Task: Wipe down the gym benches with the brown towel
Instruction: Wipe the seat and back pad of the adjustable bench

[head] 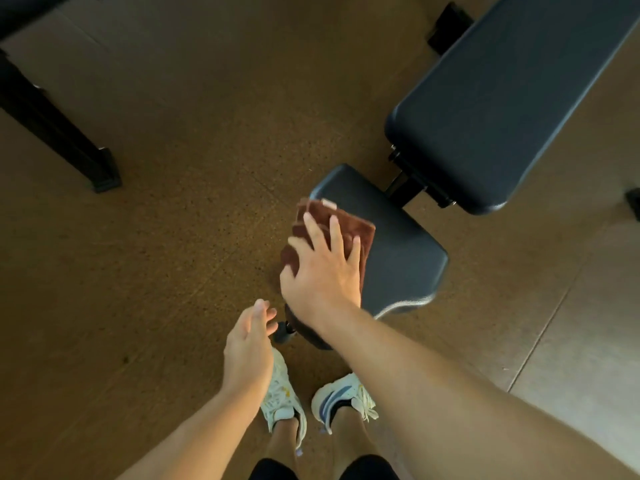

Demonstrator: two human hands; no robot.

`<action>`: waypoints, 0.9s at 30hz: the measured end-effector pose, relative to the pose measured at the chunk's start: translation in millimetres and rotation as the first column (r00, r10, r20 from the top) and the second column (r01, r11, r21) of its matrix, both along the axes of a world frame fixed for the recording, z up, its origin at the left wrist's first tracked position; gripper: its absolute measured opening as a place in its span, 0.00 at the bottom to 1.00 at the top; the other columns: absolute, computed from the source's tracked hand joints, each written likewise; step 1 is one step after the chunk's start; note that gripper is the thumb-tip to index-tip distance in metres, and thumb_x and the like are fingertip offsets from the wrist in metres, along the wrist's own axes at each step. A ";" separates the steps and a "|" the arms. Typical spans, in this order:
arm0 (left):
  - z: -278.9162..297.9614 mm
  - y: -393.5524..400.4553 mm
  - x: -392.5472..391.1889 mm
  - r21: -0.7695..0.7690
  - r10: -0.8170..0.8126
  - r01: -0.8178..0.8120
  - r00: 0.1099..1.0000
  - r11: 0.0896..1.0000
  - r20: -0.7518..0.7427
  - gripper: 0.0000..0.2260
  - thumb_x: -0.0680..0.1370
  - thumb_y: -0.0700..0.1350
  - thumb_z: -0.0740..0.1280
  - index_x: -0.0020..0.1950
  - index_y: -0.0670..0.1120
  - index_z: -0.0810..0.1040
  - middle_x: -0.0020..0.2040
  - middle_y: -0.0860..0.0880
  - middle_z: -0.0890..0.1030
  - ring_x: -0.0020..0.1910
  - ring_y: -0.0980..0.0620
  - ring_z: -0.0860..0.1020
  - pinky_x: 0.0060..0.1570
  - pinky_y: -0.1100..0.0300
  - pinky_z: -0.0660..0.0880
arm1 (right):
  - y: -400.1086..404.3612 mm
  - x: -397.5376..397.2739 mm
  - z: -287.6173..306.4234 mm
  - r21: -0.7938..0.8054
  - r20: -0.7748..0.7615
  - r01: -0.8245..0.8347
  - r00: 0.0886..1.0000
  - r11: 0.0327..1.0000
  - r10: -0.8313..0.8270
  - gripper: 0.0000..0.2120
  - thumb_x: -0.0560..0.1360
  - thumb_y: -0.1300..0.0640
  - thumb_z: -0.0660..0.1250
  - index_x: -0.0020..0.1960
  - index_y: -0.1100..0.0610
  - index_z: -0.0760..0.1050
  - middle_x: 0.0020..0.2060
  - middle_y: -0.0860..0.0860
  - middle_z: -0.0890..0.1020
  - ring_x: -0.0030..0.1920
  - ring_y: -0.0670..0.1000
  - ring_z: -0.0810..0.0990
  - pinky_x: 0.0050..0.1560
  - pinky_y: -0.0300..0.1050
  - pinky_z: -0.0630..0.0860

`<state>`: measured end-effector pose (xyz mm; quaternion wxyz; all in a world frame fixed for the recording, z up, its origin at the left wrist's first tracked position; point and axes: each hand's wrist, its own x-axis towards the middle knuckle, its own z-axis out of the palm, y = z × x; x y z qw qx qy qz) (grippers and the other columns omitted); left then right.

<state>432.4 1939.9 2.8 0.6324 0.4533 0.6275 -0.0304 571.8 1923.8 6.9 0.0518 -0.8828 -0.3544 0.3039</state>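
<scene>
A folded brown towel [349,225] lies on the left part of the black seat pad [401,251] of a gym bench. My right hand [322,271] presses flat on the towel, fingers spread and straight. The long black back pad [512,95] of the same bench runs up to the right, joined to the seat by a metal frame. My left hand [249,348] hangs in the air below and left of the seat, fingers relaxed, holding nothing.
Brown speckled rubber floor [173,237] surrounds the bench. A black metal leg [62,133] of another piece of equipment stands at the left. A black bench foot [448,27] shows at the top. My feet in white sneakers [332,398] stand just before the seat.
</scene>
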 end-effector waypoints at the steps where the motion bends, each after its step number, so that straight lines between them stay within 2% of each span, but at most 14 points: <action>1: 6.6 1.7 7.0 0.017 0.008 -0.009 1.000 1.000 0.019 0.15 0.84 0.60 0.55 0.62 0.57 0.77 0.59 0.56 0.81 0.60 0.55 0.78 0.68 0.46 0.72 | -8.6 -6.9 6.3 0.005 -0.014 0.006 1.000 1.000 -0.006 0.24 0.84 0.43 0.55 0.80 0.42 0.65 0.85 0.45 0.48 0.85 0.56 0.38 0.82 0.68 0.39; 4: 24.1 3.4 29.1 0.064 0.039 -0.040 0.999 0.997 0.019 0.18 0.84 0.60 0.55 0.70 0.57 0.74 0.63 0.55 0.79 0.64 0.54 0.76 0.64 0.50 0.73 | -32.8 -23.2 17.3 0.040 -0.065 0.091 0.994 0.995 -0.088 0.23 0.86 0.40 0.50 0.80 0.39 0.62 0.85 0.42 0.53 0.85 0.50 0.43 0.84 0.59 0.42; 7: 43.1 2.7 47.6 0.141 -0.035 0.036 0.999 0.989 -0.012 0.20 0.84 0.60 0.55 0.74 0.59 0.69 0.71 0.57 0.73 0.69 0.54 0.71 0.69 0.51 0.68 | -52.8 -22.7 21.6 0.141 -0.061 0.271 0.962 0.952 -0.264 0.19 0.86 0.41 0.55 0.75 0.39 0.71 0.78 0.38 0.69 0.80 0.44 0.65 0.80 0.48 0.63; 9: 55.8 3.2 57.4 0.178 -0.111 0.108 0.994 0.978 0.003 0.21 0.83 0.60 0.56 0.76 0.60 0.66 0.75 0.58 0.68 0.73 0.55 0.67 0.72 0.51 0.64 | -56.7 -9.1 28.8 0.102 -0.138 0.390 0.916 0.915 -0.375 0.17 0.85 0.41 0.57 0.72 0.38 0.73 0.71 0.38 0.76 0.71 0.44 0.75 0.73 0.46 0.71; 11: 66.1 5.2 67.6 0.173 -0.171 0.163 0.985 0.971 0.034 0.22 0.82 0.62 0.56 0.76 0.61 0.65 0.77 0.60 0.65 0.75 0.56 0.64 0.76 0.48 0.61 | -53.5 16.1 41.4 -0.011 -0.339 0.617 0.738 0.787 -0.583 0.16 0.85 0.39 0.57 0.70 0.38 0.74 0.64 0.40 0.82 0.64 0.45 0.80 0.68 0.50 0.77; 14: 72.4 7.0 85.0 0.163 -0.297 0.290 0.955 0.943 0.023 0.24 0.81 0.63 0.58 0.77 0.61 0.64 0.80 0.61 0.59 0.79 0.57 0.55 0.78 0.47 0.54 | -51.5 67.9 73.0 -0.066 -0.597 0.958 0.186 0.279 -0.781 0.13 0.86 0.41 0.59 0.66 0.39 0.77 0.54 0.46 0.87 0.54 0.49 0.86 0.63 0.57 0.81; 15: 72.0 6.8 91.4 0.159 -0.360 0.357 0.933 0.921 -0.007 0.25 0.81 0.63 0.59 0.78 0.60 0.62 0.81 0.60 0.56 0.81 0.56 0.50 0.79 0.47 0.50 | -54.2 87.1 84.7 0.007 -0.589 0.985 0.142 0.170 -0.795 0.13 0.85 0.41 0.60 0.66 0.39 0.77 0.52 0.46 0.87 0.53 0.49 0.87 0.61 0.56 0.82; 17: 66.5 6.1 106.6 0.164 -0.509 0.513 0.858 0.842 -0.073 0.31 0.80 0.63 0.61 0.81 0.59 0.55 0.83 0.57 0.48 0.81 0.54 0.41 0.80 0.47 0.45 | -59.4 124.8 109.2 0.272 -0.421 0.942 0.302 0.198 -0.856 0.15 0.84 0.38 0.60 0.66 0.39 0.77 0.53 0.44 0.86 0.54 0.49 0.85 0.60 0.55 0.82; 19: 56.4 4.0 127.2 0.197 -0.650 0.664 0.747 0.721 -0.140 0.35 0.80 0.64 0.61 0.82 0.59 0.47 0.83 0.55 0.42 0.81 0.51 0.37 0.80 0.47 0.42 | -65.1 160.1 130.4 0.496 -0.228 0.794 0.510 0.352 -0.829 0.14 0.85 0.41 0.59 0.68 0.40 0.75 0.57 0.41 0.83 0.58 0.48 0.82 0.60 0.49 0.79; 21: 47.7 -1.2 153.5 0.236 -0.742 0.771 0.635 0.591 -0.217 0.40 0.79 0.64 0.63 0.82 0.58 0.42 0.83 0.53 0.38 0.80 0.49 0.34 0.80 0.46 0.41 | -72.2 193.3 130.2 0.565 -0.070 0.625 0.687 0.539 -0.723 0.16 0.85 0.43 0.59 0.71 0.39 0.73 0.64 0.41 0.81 0.64 0.47 0.79 0.63 0.48 0.76; 22: 43.8 -3.9 168.0 0.241 -0.766 0.803 0.593 0.544 -0.248 0.42 0.78 0.64 0.64 0.82 0.58 0.40 0.82 0.52 0.36 0.80 0.48 0.33 0.79 0.45 0.40 | -75.4 210.8 120.3 0.508 0.017 0.545 0.768 0.667 -0.641 0.18 0.85 0.42 0.59 0.74 0.39 0.71 0.70 0.42 0.78 0.69 0.48 0.77 0.68 0.50 0.75; 24: 33.3 -5.9 197.6 0.213 -0.788 0.839 0.544 0.501 -0.288 0.46 0.77 0.64 0.67 0.81 0.57 0.36 0.81 0.50 0.33 0.78 0.46 0.30 0.78 0.42 0.38 | -79.1 244.9 83.4 0.207 0.089 0.349 0.924 0.914 -0.373 0.25 0.85 0.39 0.57 0.81 0.38 0.62 0.80 0.43 0.67 0.81 0.50 0.64 0.79 0.56 0.64; 26: 16.3 -3.7 224.4 0.122 -0.800 0.863 0.502 0.491 -0.329 0.52 0.74 0.66 0.69 0.80 0.56 0.32 0.80 0.49 0.29 0.76 0.44 0.26 0.76 0.39 0.34 | -80.6 273.8 41.3 -0.086 0.075 0.119 0.991 0.989 -0.113 0.34 0.84 0.33 0.52 0.85 0.39 0.44 0.85 0.43 0.49 0.85 0.51 0.43 0.84 0.61 0.46; 27: 6.8 -3.9 235.3 0.064 -0.812 0.878 0.465 0.475 -0.354 0.55 0.72 0.68 0.69 0.79 0.55 0.29 0.79 0.48 0.26 0.74 0.42 0.23 0.74 0.37 0.30 | -82.0 283.6 22.7 -0.144 0.109 0.030 0.994 0.989 -0.015 0.36 0.83 0.31 0.51 0.85 0.40 0.39 0.85 0.43 0.44 0.84 0.52 0.36 0.83 0.63 0.41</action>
